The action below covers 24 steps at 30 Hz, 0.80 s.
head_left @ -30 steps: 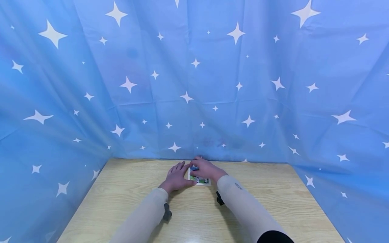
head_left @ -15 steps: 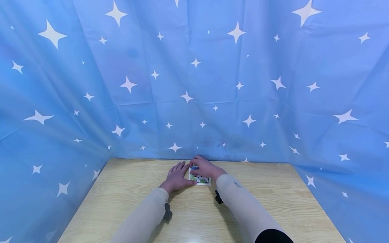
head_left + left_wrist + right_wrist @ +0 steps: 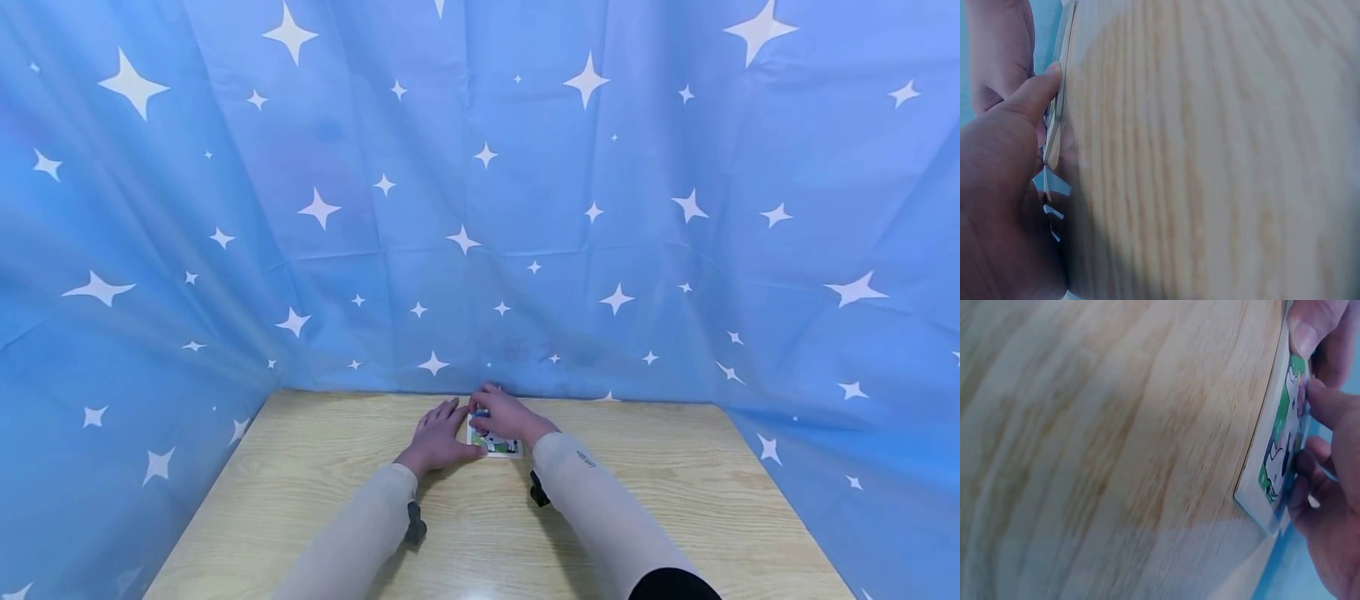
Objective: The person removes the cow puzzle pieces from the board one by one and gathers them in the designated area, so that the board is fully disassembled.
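Observation:
A small flat wooden board (image 3: 508, 454) with a pale frame and a cartoon picture, apparently a black-and-white spotted animal on green, lies near the table's far edge. My left hand (image 3: 438, 440) is spread along the board's left side, thumb straight and touching its near left corner. In the left wrist view, that thumb (image 3: 1041, 90) rests at the board's edge. Over the picture's far left part my right hand (image 3: 506, 415) reaches down, fingers bent. In the right wrist view, its thumb (image 3: 1329, 403) points onto the picture (image 3: 1282, 447); I cannot tell if the fingertips pinch a piece.
The pale wood-grain table (image 3: 360, 517) runs back to a blue curtain (image 3: 525, 208) printed with white stars, which also closes off both sides. Each forearm wears a light sleeve (image 3: 600, 500) and a dark wrist camera (image 3: 415, 525).
Both hands stay in nearly the same place at the board. My right hand shifts only slightly, and the white, black-spotted part of the picture shows more clearly than a second ago.

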Motion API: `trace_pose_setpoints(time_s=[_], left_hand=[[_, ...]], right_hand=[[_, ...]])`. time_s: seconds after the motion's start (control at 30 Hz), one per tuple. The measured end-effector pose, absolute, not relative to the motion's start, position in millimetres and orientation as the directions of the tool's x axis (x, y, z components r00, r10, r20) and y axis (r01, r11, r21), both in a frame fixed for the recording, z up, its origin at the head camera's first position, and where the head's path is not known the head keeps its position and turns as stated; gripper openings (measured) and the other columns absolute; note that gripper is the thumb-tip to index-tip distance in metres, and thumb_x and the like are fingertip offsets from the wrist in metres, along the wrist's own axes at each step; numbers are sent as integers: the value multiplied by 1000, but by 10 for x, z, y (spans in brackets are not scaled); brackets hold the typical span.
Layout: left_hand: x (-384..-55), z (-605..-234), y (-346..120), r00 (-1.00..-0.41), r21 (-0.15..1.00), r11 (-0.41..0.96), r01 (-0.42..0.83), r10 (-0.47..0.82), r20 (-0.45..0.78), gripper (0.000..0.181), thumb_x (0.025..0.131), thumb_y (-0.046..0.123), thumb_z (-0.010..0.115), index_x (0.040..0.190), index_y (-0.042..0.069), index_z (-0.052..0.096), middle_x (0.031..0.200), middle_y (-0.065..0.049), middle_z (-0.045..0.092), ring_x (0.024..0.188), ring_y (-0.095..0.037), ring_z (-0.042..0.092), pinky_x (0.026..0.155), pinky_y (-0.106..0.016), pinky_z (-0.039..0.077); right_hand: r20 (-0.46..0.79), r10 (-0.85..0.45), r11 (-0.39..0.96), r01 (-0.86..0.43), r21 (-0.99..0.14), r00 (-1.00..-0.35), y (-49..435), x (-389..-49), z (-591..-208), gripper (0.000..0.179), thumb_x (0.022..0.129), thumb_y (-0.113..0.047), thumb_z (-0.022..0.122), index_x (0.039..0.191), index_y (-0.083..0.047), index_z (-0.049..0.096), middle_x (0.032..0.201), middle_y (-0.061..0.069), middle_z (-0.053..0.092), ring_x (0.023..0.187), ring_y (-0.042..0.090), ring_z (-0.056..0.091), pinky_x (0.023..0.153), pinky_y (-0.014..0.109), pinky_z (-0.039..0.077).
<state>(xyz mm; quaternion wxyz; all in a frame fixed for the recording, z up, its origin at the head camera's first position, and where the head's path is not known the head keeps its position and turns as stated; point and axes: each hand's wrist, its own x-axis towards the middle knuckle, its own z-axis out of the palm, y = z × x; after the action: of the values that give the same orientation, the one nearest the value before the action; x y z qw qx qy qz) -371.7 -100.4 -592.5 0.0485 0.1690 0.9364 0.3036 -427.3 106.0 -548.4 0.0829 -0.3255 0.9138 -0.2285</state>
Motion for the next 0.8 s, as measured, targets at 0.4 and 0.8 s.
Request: trace_pose_setpoints(time_s=[0.4, 0.8], left_hand=[[-3689, -5879, -1002, -938, 570, 771, 284, 348, -4, 102, 95, 72, 73, 174, 17, 38, 182, -17, 22, 169, -41, 15, 133, -68, 12], [-3590, -5755, -986, -937, 576, 764, 291, 349, 10, 99, 97, 71, 72, 172, 14, 41, 181, -20, 25, 167, -44, 18, 131, -70, 14]], right_hand=[[39, -623, 665, -556, -500, -781, 1061, -4276, -5532, 15, 108, -23, 76, 117, -13, 69, 120, 4, 58, 119, 25, 63, 105, 46, 56], [68, -528, 706, -482, -519, -847, 1027, -4216, -5602, 20, 106, -25, 79, 118, -12, 71, 117, 1, 65, 105, 18, 64, 95, 41, 59]])
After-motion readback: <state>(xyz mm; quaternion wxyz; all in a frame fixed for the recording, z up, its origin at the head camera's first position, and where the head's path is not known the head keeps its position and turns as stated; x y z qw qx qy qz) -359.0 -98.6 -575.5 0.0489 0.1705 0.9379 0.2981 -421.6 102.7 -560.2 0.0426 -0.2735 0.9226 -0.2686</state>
